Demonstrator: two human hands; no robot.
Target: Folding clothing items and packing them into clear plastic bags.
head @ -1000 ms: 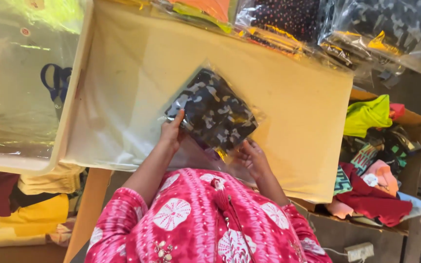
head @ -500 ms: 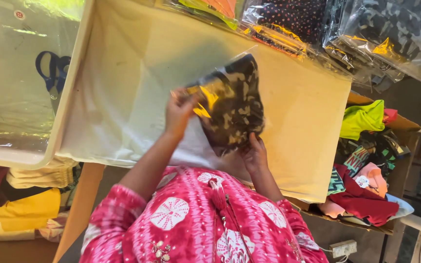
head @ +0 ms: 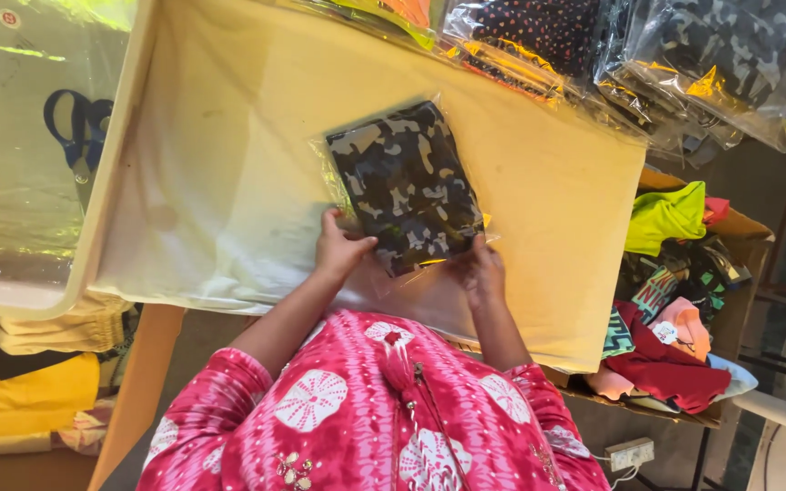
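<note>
Pale yellow cloth covers the table, and the work sits near its middle. Both hands grip the near edge of a clear bag holding a folded camouflage garment. The left hand pinches the bag's near left corner, fingers closed on the plastic; the right hand holds the near right corner the same way. By the look of it the garment is already folded and slid inside, and the bag lies flat on the cloth; the loose open end of plastic toward the person seems not yet closed. The bag's long axis runs away from the person, tilted slightly leftward at its far end, open end nearest the body. Beyond the bag, more packed bags lie along the far edge. Left of it, blue scissors rest under clear sheeting. Right of it, a box of loose clothes stands below the table.
</note>
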